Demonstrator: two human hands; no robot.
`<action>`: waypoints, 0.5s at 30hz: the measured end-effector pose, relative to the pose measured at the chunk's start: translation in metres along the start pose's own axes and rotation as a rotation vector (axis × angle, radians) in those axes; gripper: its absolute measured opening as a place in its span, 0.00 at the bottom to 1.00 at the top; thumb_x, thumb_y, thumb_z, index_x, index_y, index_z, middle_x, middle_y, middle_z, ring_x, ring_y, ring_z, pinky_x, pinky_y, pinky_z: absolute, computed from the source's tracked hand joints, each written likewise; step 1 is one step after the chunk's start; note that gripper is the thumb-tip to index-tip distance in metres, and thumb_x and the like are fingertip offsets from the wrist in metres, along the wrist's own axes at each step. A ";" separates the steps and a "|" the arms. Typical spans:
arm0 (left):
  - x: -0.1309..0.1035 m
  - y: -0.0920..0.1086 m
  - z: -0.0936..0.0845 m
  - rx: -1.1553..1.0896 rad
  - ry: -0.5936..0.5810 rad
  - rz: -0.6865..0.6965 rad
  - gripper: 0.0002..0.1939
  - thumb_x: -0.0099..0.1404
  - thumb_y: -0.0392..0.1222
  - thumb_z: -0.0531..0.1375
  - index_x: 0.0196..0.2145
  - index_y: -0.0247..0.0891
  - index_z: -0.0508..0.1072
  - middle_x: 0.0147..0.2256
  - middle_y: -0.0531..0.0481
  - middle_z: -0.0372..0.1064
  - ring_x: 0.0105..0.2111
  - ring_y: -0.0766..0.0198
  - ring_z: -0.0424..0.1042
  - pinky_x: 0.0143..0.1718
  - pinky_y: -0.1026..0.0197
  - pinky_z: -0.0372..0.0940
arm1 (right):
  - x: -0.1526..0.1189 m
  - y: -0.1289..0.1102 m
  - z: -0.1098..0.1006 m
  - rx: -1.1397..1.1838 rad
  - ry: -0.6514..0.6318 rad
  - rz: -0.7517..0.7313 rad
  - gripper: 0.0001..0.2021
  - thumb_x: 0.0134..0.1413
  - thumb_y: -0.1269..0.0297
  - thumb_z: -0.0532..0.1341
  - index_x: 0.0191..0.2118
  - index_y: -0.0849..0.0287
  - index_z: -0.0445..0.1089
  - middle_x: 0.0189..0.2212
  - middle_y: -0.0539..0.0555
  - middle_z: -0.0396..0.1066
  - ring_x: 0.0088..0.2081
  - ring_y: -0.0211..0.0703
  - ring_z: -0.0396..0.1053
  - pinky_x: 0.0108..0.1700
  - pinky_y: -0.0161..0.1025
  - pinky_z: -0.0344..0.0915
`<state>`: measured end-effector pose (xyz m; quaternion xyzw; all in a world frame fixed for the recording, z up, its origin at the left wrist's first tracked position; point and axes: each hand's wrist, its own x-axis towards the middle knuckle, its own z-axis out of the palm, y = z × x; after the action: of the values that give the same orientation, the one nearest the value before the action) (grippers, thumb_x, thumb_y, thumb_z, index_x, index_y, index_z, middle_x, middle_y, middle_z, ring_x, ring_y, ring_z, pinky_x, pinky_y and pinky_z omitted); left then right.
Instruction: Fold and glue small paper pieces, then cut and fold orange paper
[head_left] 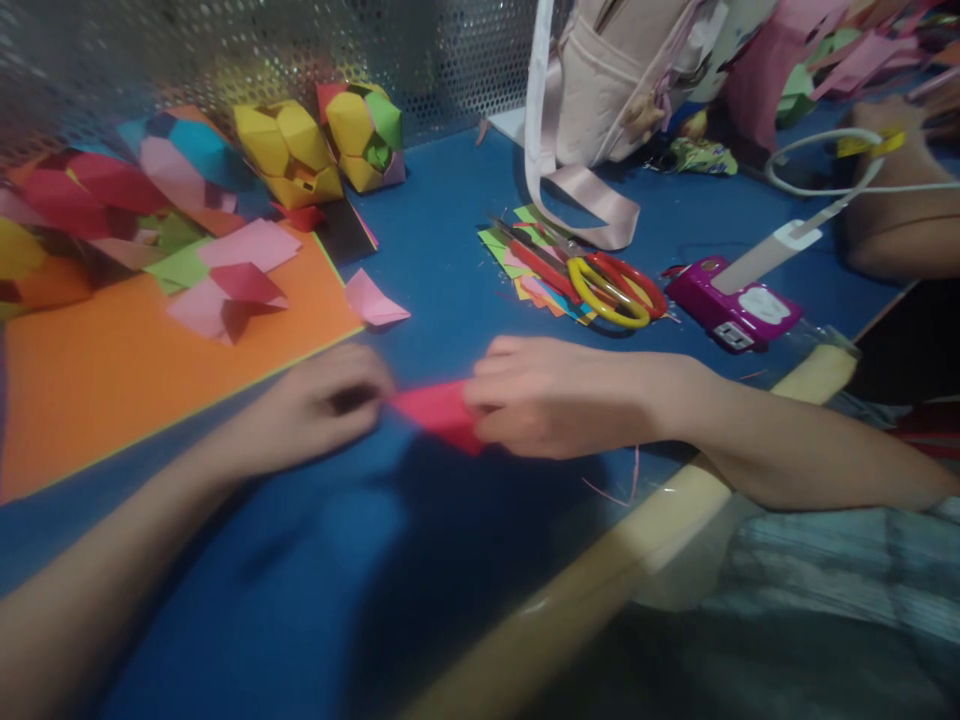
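- A red paper [439, 412] was pinched between the left hand [322, 405] and right hand [555, 395], only partly folded (blurred).
- Finished paper shapes [322, 145] were stacked beyond the left hand; scissors [611, 285] lay unused beyond the right.

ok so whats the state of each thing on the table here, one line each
red paper: folded, pinched from both sides
left hand: gripping the paper's left end
right hand: gripping its right end
scissors: closed, lying flat on paper scraps
orange sheet: flat, unfolded
pink piece: folded, lying loose
yellow paper model: assembled, standing by the mesh wall
backpack: upright, strap trailing on the table
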<state>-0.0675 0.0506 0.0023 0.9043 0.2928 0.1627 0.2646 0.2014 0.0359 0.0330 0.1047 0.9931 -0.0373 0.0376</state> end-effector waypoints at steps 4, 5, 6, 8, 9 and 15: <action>0.000 0.006 0.003 -0.005 0.007 -0.054 0.05 0.66 0.39 0.55 0.35 0.38 0.70 0.35 0.48 0.68 0.37 0.63 0.68 0.39 0.61 0.64 | -0.002 -0.004 -0.003 0.011 -0.007 0.041 0.10 0.61 0.69 0.54 0.30 0.60 0.70 0.32 0.53 0.66 0.32 0.40 0.58 0.36 0.41 0.47; 0.000 0.008 0.005 0.007 0.024 -0.086 0.06 0.66 0.41 0.55 0.35 0.38 0.70 0.35 0.49 0.68 0.36 0.63 0.67 0.38 0.61 0.64 | -0.002 -0.004 -0.003 0.018 -0.008 0.050 0.10 0.61 0.69 0.55 0.30 0.60 0.70 0.32 0.53 0.67 0.31 0.40 0.58 0.36 0.41 0.47; 0.001 0.010 0.008 0.027 0.047 -0.116 0.07 0.67 0.42 0.55 0.34 0.38 0.69 0.34 0.49 0.67 0.35 0.63 0.67 0.37 0.61 0.63 | -0.002 -0.005 -0.003 0.026 -0.008 0.057 0.09 0.61 0.69 0.55 0.31 0.60 0.70 0.32 0.53 0.67 0.31 0.40 0.58 0.36 0.41 0.48; 0.002 0.013 0.012 0.086 0.089 -0.157 0.09 0.67 0.44 0.54 0.32 0.37 0.68 0.32 0.49 0.66 0.33 0.63 0.66 0.35 0.60 0.62 | -0.002 -0.005 -0.002 0.038 -0.009 0.066 0.09 0.60 0.69 0.55 0.31 0.61 0.71 0.32 0.53 0.67 0.31 0.39 0.58 0.37 0.41 0.48; 0.002 0.015 0.014 0.117 0.098 -0.165 0.10 0.67 0.44 0.53 0.32 0.37 0.68 0.31 0.48 0.66 0.32 0.62 0.66 0.35 0.59 0.62 | -0.002 -0.005 -0.002 0.040 -0.008 0.067 0.09 0.60 0.69 0.55 0.31 0.61 0.71 0.32 0.53 0.67 0.31 0.39 0.58 0.36 0.41 0.48; 0.004 0.013 0.013 0.204 0.113 -0.209 0.11 0.68 0.42 0.50 0.34 0.36 0.69 0.33 0.47 0.67 0.33 0.61 0.67 0.36 0.58 0.63 | -0.003 -0.006 -0.002 0.045 -0.016 0.071 0.10 0.61 0.69 0.54 0.31 0.61 0.71 0.32 0.53 0.67 0.31 0.40 0.59 0.36 0.41 0.48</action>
<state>-0.0523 0.0392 -0.0002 0.8805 0.4147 0.1545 0.1697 0.2025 0.0293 0.0360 0.1402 0.9874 -0.0590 0.0443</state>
